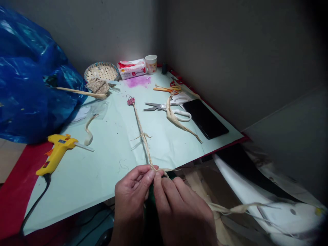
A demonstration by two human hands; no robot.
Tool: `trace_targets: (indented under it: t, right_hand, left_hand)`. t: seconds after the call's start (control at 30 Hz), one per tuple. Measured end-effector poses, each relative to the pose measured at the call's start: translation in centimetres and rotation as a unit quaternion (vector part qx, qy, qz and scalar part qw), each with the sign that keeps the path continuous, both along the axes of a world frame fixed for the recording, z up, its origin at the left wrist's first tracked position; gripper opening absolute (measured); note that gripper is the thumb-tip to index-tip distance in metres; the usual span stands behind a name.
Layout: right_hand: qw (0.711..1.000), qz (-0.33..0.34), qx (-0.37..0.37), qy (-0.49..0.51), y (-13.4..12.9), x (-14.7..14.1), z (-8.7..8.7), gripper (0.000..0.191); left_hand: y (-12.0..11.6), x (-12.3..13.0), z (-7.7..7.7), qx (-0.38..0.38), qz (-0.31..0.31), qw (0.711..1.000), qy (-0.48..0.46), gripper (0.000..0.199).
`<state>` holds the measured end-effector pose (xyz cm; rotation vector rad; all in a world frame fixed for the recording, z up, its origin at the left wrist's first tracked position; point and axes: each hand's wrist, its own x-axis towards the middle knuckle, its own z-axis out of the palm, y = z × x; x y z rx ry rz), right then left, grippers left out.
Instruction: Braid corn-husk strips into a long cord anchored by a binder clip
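Observation:
A thin braid of pale straw-like strands runs down the table toward me, its far end pinched in a pink binder clip. A short strand is knotted across its middle. At the near end my left hand pinches the braid between thumb and forefinger. Right beside it, my right hand is closed on the strands, fingertips almost touching the left thumb. Loose strands trail out past my right hand to the right. The strand ends inside the fingers are partly hidden.
White-handled scissors lie blades apart beside a dried husk strip and a black phone or tablet. On the left are a yellow glue gun and a blue plastic bag. A woven basket, tissue pack and paper cup stand behind.

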<state>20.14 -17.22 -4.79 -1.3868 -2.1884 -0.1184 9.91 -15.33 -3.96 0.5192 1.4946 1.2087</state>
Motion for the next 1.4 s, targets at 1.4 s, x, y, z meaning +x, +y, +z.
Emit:
trace_targets:
  t: [1.4]
  right_hand:
    - [0.875, 0.095, -0.269, 0.391, 3.2, 0.5, -1.5, 0.019]
  left_hand:
    - [-2.1, -4.0, -0.7, 0.235, -0.173, 0.798, 0.528, 0.016]
